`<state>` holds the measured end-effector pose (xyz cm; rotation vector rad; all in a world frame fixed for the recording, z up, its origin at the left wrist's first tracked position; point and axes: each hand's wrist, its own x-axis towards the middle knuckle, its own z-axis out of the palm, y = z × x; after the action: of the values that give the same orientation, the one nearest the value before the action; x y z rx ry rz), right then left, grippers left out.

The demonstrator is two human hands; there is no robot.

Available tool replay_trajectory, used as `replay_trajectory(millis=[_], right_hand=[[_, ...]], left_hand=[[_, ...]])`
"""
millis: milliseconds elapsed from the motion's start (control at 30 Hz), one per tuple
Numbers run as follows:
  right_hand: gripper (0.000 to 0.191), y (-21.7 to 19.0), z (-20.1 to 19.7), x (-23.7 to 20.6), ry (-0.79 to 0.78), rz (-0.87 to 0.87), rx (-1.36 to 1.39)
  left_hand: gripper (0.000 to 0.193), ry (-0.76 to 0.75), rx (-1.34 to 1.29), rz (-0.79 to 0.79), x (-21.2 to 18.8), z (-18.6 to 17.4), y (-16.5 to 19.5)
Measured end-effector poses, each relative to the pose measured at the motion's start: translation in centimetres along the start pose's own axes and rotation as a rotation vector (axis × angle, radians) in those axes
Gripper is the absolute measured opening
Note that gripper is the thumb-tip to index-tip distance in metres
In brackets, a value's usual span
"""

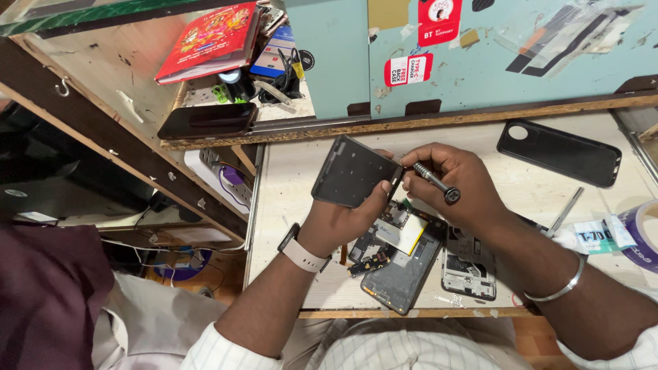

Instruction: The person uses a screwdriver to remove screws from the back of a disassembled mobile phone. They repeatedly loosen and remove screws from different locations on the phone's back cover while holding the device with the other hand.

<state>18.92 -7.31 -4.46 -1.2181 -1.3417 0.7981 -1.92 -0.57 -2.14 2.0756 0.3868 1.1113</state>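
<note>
My left hand (340, 220) holds a dark grey phone frame plate (353, 171) tilted up above the table. My right hand (456, 185) grips a small metal screwdriver (436, 183), its tip at the plate's right edge. Under both hands lies an opened phone body (404, 264) with a yellowish battery and bare circuit boards. A smaller inner cover part (468, 266) rests to its right. I wear a watch on the left wrist and a metal bangle on the right.
A black phone back case (559, 152) lies at the table's far right. Metal tweezers (565, 212), a glue tube (593, 236) and a tape roll (644, 233) sit right. A shelf on the left bears a dark phone (208, 120), a red book (209, 41) and cables.
</note>
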Motion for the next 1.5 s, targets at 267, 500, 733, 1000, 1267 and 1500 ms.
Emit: replay_trajectory(millis=[267, 500, 733, 1000, 1267, 1500], right_hand=[[0.022, -0.4, 0.2, -0.1, 0.017, 0.032, -0.063], [0.025, -0.6, 0.6, -0.4, 0.023, 0.038, -0.079], [0.023, -0.9, 0.8, -0.4, 0.039, 0.035, -0.096], [0.021, -0.5, 0.5, -0.4, 0.037, 0.016, -0.153], [0.022, -0.2, -0.1, -0.5, -0.026, 0.058, 0.126], [0.020, 0.3, 0.2, 0.1, -0.013, 0.126, 0.118]], left_hand=[[0.043, -0.142, -0.013, 0.011, -0.2, -0.1, 0.7], [0.055, -0.182, 0.280, 0.292, 0.3, -0.3, 0.7], [0.058, -0.213, 0.295, 0.277, 0.3, -0.3, 0.7], [0.050, -0.195, 0.168, 0.170, 0.1, -0.2, 0.2], [0.030, -0.071, -0.053, -0.045, 0.0, 0.1, 0.3], [0.036, -0.114, -0.022, 0.062, -0.1, -0.2, 1.1]])
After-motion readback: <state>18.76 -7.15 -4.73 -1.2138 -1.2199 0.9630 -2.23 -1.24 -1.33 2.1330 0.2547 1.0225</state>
